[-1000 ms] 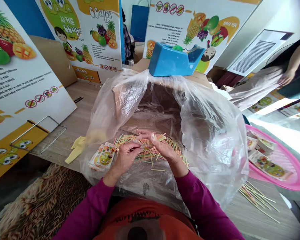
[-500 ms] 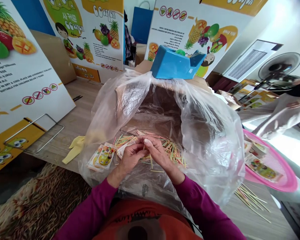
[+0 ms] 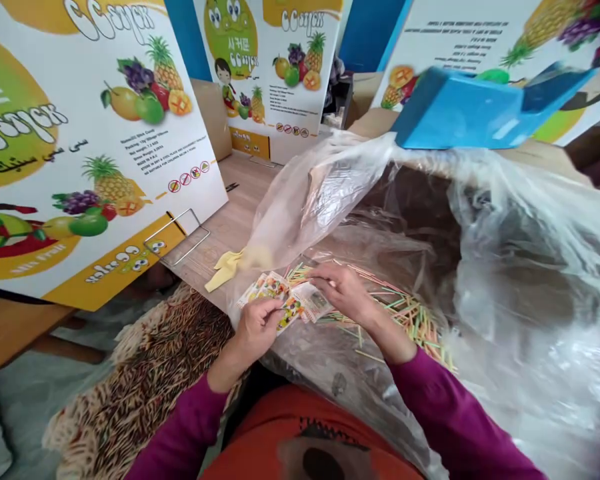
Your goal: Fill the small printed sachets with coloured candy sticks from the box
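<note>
My left hand (image 3: 260, 325) is closed, thumb against fingers, on the edge of a printed candy packet (image 3: 291, 312). Behind it several similar packets (image 3: 270, 285) lie overlapped on the clear plastic sheet. A paler packet (image 3: 314, 303) lies between my hands, below the fingers of my right hand. My right hand (image 3: 347, 290) reaches left over a heap of thin coloured candy sticks (image 3: 420, 323), its fingertips drawn together. Whatever those fingertips hold is too small to make out.
Clear plastic (image 3: 330, 200) drapes out of an open carton lying on its side. On the carton stands a blue tape dispenser (image 3: 470, 113). A yellow glove-like piece (image 3: 225, 267), a wire stand (image 3: 177, 237) and printed cartons (image 3: 145, 147) are on the left. Fringed fabric (image 3: 155, 380) hangs below.
My view has turned left. My hands, together before over the sticks, have parted: the left is now at the packets, the right over the left end of the stick heap.
</note>
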`<state>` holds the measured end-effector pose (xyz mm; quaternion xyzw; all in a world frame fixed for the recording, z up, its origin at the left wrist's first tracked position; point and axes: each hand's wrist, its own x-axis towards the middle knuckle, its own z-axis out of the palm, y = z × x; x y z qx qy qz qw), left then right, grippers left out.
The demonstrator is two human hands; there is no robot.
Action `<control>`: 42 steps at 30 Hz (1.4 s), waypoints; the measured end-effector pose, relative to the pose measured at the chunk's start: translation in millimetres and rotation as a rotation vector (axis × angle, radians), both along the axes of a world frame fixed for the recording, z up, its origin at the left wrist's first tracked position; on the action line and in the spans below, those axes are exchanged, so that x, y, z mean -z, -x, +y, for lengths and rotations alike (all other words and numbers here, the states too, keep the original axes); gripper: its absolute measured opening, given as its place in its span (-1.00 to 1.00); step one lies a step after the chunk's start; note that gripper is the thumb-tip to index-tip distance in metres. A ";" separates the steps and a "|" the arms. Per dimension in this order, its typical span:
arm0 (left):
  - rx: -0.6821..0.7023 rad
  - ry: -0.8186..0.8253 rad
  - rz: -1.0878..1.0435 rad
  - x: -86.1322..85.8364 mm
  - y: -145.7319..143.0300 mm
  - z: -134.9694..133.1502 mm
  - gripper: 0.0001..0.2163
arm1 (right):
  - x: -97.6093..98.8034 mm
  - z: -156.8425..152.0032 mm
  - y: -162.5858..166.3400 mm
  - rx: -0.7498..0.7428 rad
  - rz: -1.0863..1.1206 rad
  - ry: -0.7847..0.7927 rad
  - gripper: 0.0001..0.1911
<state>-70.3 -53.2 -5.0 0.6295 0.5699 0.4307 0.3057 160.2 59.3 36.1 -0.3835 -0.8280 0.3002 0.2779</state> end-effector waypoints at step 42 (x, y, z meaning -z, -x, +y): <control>0.343 0.009 1.092 -30.9 -94.3 39.8 -0.70 | 14.6 -65.7 -99.0 0.375 -0.819 -0.112 -0.69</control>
